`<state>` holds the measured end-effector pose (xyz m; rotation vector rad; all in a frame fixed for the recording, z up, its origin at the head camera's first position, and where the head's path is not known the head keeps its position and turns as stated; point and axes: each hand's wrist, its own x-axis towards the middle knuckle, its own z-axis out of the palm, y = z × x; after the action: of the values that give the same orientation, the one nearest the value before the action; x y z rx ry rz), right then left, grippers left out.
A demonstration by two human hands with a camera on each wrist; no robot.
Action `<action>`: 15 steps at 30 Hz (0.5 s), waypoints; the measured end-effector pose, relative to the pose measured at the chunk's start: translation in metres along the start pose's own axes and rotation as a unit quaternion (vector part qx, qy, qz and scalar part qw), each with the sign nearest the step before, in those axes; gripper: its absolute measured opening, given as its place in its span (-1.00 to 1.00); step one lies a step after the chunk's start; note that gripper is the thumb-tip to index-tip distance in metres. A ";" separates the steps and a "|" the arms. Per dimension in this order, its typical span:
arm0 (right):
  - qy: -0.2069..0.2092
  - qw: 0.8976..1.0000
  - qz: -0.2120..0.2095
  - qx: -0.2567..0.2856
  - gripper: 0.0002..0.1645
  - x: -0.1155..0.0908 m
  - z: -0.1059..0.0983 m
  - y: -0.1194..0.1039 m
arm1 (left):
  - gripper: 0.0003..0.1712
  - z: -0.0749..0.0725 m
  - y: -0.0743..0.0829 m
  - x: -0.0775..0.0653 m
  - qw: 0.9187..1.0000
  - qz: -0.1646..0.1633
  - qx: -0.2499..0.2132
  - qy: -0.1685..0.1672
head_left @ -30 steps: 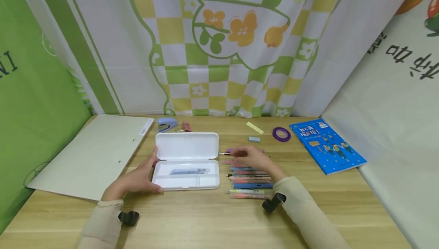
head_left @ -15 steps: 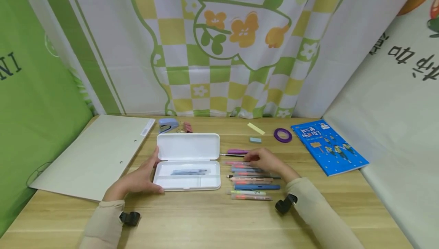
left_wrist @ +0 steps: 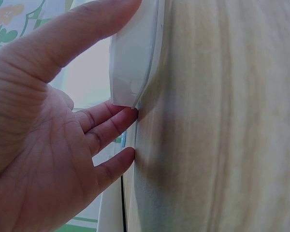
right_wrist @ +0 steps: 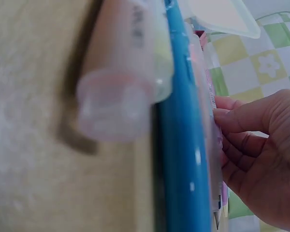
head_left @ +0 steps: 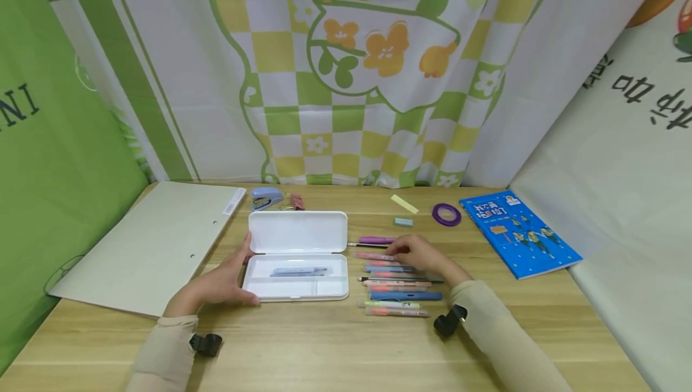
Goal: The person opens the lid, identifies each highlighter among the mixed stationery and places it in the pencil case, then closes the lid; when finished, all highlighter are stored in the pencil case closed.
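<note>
An open white pencil case (head_left: pixel 298 232) stands on the wooden table with a few slim bluish-grey items (head_left: pixel 299 272) in its tray. At its left end rests my left hand (head_left: pixel 221 278), thumb along the front edge, the other fingers extended; in the left wrist view the fingertips (left_wrist: pixel 117 126) touch the case's end. Right of the case lies a row of several pens. My right hand (head_left: pixel 418 254) pinches a pink pen (head_left: pixel 373 256) near the top of that row, hiding its right end. Above it lie a thin black-and-white pen (head_left: pixel 367 245) and a purple pen (head_left: pixel 375 240).
A blue pen (head_left: pixel 405 296) lies low in the row. Behind are a blue eraser (head_left: pixel 403 222), a yellow strip (head_left: pixel 404 203), a purple tape ring (head_left: pixel 446 214), a stapler (head_left: pixel 265 198) and red clips (head_left: pixel 296 201). A blue book (head_left: pixel 521 234) lies right, a large beige folder (head_left: pixel 146 248) left.
My right hand has moved right and slightly down, off the thin black-and-white pen to the pink pen below it, uncovering the purple pen. My left hand stays at the case.
</note>
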<state>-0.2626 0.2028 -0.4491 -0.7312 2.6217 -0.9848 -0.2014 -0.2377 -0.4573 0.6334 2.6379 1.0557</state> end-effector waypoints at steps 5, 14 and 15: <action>0.015 1.000 0.015 0.015 -0.80 -0.004 -0.004 -0.004 | 0.62 0.000 0.001 0.000 1.000 -0.001 0.001 -0.001; 0.023 0.998 -0.034 0.052 -0.80 -0.003 -0.005 -0.027 | 0.61 0.000 0.003 -0.001 1.000 -0.004 0.002 -0.001; 0.020 0.997 -0.048 0.058 -0.80 -0.001 -0.003 -0.031 | 0.61 0.000 0.002 -0.001 1.000 -0.004 0.003 -0.001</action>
<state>-0.2513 0.1851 -0.4267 -0.8224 2.5587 -1.1788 -0.1998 -0.2368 -0.4553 0.6253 2.6403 1.0449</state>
